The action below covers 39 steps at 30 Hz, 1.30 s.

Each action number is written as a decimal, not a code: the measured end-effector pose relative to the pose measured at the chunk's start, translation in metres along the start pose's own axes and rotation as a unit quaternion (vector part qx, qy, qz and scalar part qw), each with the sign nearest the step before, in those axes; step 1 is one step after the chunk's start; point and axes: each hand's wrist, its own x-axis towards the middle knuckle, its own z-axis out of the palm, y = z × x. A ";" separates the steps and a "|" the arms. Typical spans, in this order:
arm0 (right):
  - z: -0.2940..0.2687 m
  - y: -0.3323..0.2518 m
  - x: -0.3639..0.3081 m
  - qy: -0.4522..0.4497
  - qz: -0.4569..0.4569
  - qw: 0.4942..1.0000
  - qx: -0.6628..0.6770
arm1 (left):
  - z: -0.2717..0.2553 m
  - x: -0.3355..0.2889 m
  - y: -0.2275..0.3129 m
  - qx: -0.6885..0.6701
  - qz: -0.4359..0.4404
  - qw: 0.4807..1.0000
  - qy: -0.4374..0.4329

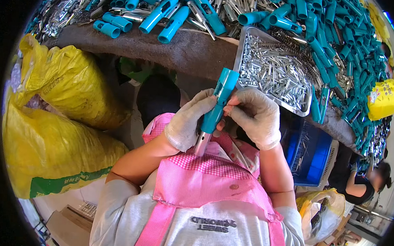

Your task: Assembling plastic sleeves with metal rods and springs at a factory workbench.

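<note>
In front of my apron, my left hand [186,124] in a pale work glove is wrapped round a teal plastic tube [212,118] with a cut-out near its upper end. The tube is tilted, its top leaning right. A shiny metal tube [202,144] with small holes sticks out of its lower end. My right hand [258,120], gloved with bare fingertips, is pinched against the tube's right side. Whatever lies between those fingertips is too small or hidden to name. Beyond it, a metal tray [294,110] holds many small metal pins [274,73] and dark springs [303,57].
Teal tubes [174,25] and metal parts are heaped along the brown-covered bench [165,53]. Yellow sacks [64,146] stand at left. A blue bin [320,159], a yellow container [385,99] and an open bag [320,216] are at right. Another person [359,189] sits far right.
</note>
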 end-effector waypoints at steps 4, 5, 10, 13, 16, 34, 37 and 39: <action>0.000 0.007 -0.003 0.010 -0.007 0.998 0.062 | 0.009 -0.003 -0.004 0.018 0.015 1.000 0.008; -0.002 0.011 -0.005 0.026 -0.017 0.999 0.040 | 0.010 -0.002 -0.006 0.025 0.016 0.999 0.019; 0.003 0.012 -0.009 0.109 0.111 0.982 0.109 | 0.011 -0.002 -0.009 0.094 0.051 0.994 0.033; 0.006 0.024 -0.009 0.102 0.093 0.976 0.167 | 0.005 0.000 -0.012 0.136 0.076 0.988 0.014; 0.010 0.029 -0.007 0.091 0.095 0.973 0.190 | 0.008 -0.002 -0.013 0.223 0.106 0.969 0.020; -0.078 0.010 0.112 0.057 -0.064 0.835 -0.544 | -0.009 0.008 -0.001 0.010 0.090 0.982 0.163; -0.079 0.010 0.112 0.060 -0.068 0.817 -0.570 | -0.012 0.007 -0.001 0.031 0.079 0.984 0.154; -0.079 0.013 0.112 0.071 -0.089 0.806 -0.581 | -0.013 0.008 -0.002 0.025 0.070 0.989 0.128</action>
